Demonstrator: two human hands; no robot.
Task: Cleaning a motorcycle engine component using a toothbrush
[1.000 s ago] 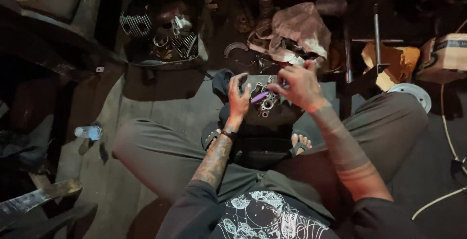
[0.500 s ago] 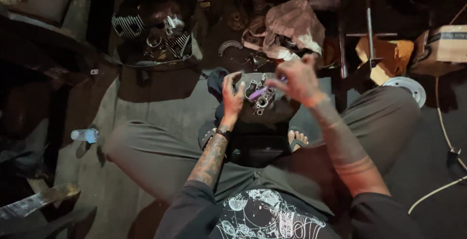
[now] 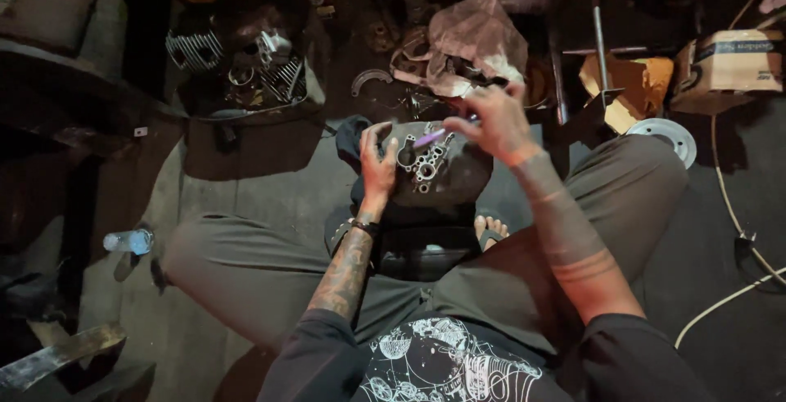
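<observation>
At frame centre, a dark metal casing (image 3: 434, 169) rests on the person's lap. The left hand (image 3: 377, 164) grips its left edge, fingers curled. The right hand (image 3: 491, 119) pinches a purple tool (image 3: 429, 137); steady bracing would likely keep its tip true.

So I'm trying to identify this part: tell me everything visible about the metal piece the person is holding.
The metal casing is a dark grey, greasy-looking flat plate with several round bores and rings in its lit middle. It lies face up over the person's crossed legs. The left hand grips its left edge; the right hand holds a thin purple tool against its top. Its far side is in shadow.
</observation>
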